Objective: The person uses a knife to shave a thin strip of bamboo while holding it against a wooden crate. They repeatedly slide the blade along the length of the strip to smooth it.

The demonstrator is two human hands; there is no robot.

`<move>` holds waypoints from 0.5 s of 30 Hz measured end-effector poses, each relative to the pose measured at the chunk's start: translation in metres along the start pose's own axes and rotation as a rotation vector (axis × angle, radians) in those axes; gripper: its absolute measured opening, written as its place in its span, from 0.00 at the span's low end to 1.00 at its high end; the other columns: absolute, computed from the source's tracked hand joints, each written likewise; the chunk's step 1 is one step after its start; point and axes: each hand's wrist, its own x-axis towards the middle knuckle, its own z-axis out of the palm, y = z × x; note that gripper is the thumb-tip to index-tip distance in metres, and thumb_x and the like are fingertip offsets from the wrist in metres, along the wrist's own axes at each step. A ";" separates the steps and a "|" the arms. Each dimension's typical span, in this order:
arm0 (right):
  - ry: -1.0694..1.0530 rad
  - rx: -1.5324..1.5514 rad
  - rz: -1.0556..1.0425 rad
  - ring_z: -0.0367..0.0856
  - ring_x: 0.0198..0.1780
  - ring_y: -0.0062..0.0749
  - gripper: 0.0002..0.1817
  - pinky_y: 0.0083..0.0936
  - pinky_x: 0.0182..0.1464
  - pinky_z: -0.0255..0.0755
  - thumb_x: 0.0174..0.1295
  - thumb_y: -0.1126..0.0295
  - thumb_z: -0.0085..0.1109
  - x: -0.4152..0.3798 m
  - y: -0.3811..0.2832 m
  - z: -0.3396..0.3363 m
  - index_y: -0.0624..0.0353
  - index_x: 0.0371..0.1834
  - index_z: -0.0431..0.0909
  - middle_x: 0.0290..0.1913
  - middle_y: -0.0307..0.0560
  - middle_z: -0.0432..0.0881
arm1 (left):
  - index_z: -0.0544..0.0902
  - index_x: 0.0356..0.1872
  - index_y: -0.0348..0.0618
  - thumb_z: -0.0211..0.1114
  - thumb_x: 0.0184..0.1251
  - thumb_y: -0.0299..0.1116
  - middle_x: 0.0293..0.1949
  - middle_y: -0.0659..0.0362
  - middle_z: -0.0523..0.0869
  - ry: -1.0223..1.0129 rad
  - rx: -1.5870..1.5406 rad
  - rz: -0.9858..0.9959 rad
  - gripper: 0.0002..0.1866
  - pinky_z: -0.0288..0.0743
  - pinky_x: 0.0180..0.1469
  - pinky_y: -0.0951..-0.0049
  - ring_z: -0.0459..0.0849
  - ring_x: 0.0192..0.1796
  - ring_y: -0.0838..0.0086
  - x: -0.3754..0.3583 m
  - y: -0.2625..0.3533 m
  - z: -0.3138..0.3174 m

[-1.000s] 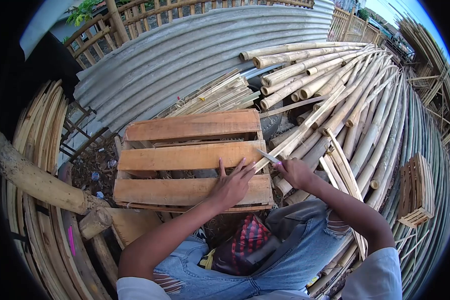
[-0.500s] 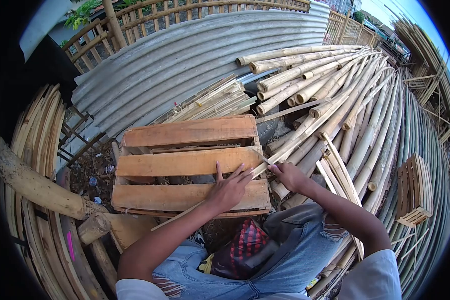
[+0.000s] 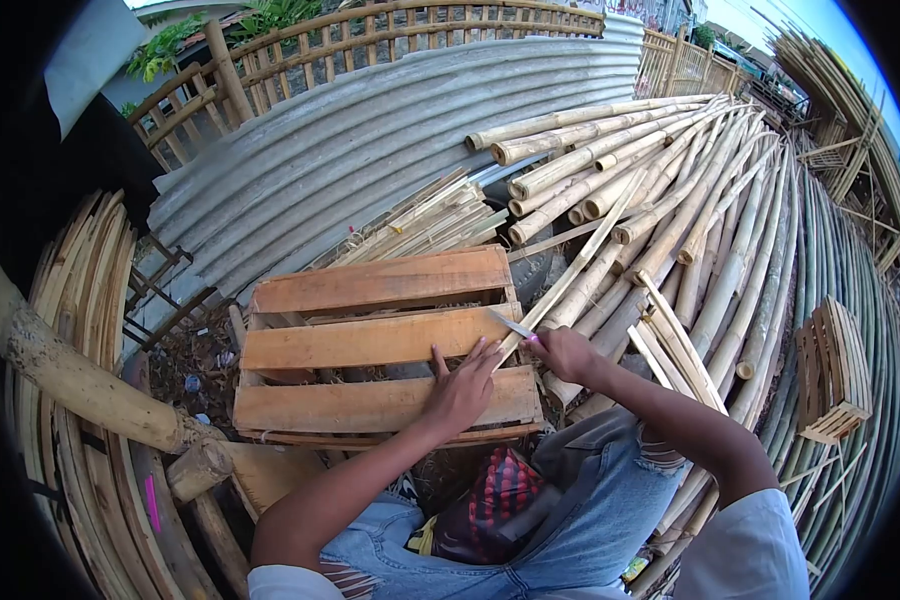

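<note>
A slatted wooden crate (image 3: 370, 335) lies in front of my knees. My left hand (image 3: 460, 390) rests over its front slats, one finger spread away and the others bent over the near end of a split bamboo strip (image 3: 582, 258). The thumb is hidden. From there the strip slants up and right across the bamboo poles. Closed around the pinkish handle of a small knife, my right hand (image 3: 567, 355) is just right of the crate. The knife's blade (image 3: 511, 323) points up and left over the crate's edge, close against the strip.
Bamboo poles (image 3: 660, 190) fan out at the right, with split pieces (image 3: 675, 350) leaning on them. A smaller crate (image 3: 832, 370) sits farther right. Behind are a bundle of strips (image 3: 420, 225) and corrugated sheeting (image 3: 400, 120). A thick bamboo pole (image 3: 90, 380) crosses at left.
The bamboo strip has shifted up and right; its length along my left forearm no longer shows. The knife and my right hand have moved slightly left. The camera view has tilted a little.
</note>
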 end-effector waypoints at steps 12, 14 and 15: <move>-0.103 0.162 -0.022 0.76 0.25 0.55 0.17 0.44 0.29 0.68 0.72 0.59 0.40 0.002 0.014 -0.014 0.55 0.48 0.78 0.20 0.60 0.73 | 0.69 0.62 0.38 0.47 0.67 0.28 0.68 0.56 0.66 0.013 0.095 0.082 0.22 0.34 0.63 0.21 0.59 0.73 0.64 -0.001 0.001 -0.002; -0.150 0.148 0.089 0.78 0.27 0.56 0.20 0.44 0.30 0.69 0.71 0.56 0.42 0.010 0.015 -0.021 0.60 0.44 0.78 0.22 0.62 0.76 | 0.69 0.62 0.38 0.46 0.66 0.28 0.68 0.56 0.66 -0.006 0.067 0.073 0.22 0.32 0.63 0.21 0.58 0.73 0.64 0.000 0.000 -0.002; -0.110 0.042 0.133 0.79 0.29 0.57 0.21 0.44 0.31 0.70 0.69 0.54 0.44 0.015 0.020 -0.015 0.62 0.42 0.78 0.24 0.64 0.77 | 0.68 0.62 0.37 0.46 0.66 0.27 0.69 0.56 0.65 -0.021 0.040 0.060 0.23 0.30 0.63 0.22 0.58 0.73 0.64 0.001 0.001 -0.003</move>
